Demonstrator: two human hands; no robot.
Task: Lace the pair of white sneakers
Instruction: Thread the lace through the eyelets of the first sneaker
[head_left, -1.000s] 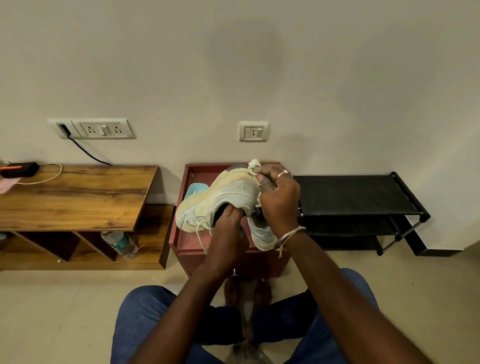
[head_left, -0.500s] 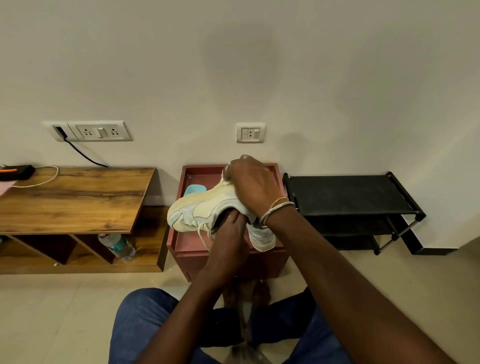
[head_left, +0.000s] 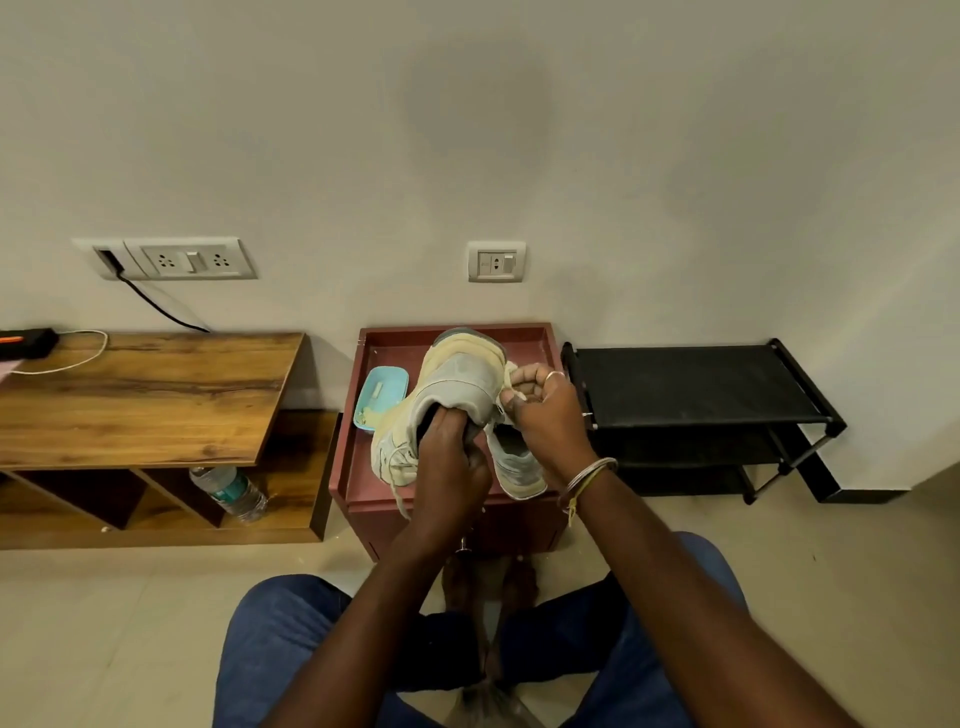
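Note:
A cream and white sneaker (head_left: 457, 379) is held up over the maroon stand (head_left: 457, 512), its sole toward the wall and its opening toward me. My left hand (head_left: 449, 467) grips it at the opening, fingers tucked inside. My right hand (head_left: 545, 415) is at the sneaker's right side, pinching a white lace (head_left: 510, 370) between curled fingers. The second sneaker (head_left: 517, 465) lies on the stand beneath my right hand, partly hidden. A loose lace end (head_left: 401, 501) dangles below the held sneaker.
A light blue lidded box (head_left: 379, 397) lies on the stand's left part. A wooden shelf table (head_left: 140, 395) stands to the left with a water bottle (head_left: 231, 491) below it. A black shoe rack (head_left: 691, 400) stands to the right. My knees in blue jeans are below.
My right hand came off the top of the sneaker and moved to its right side, pulling the lace. The sneaker tipped more upright, uncovering the blue box.

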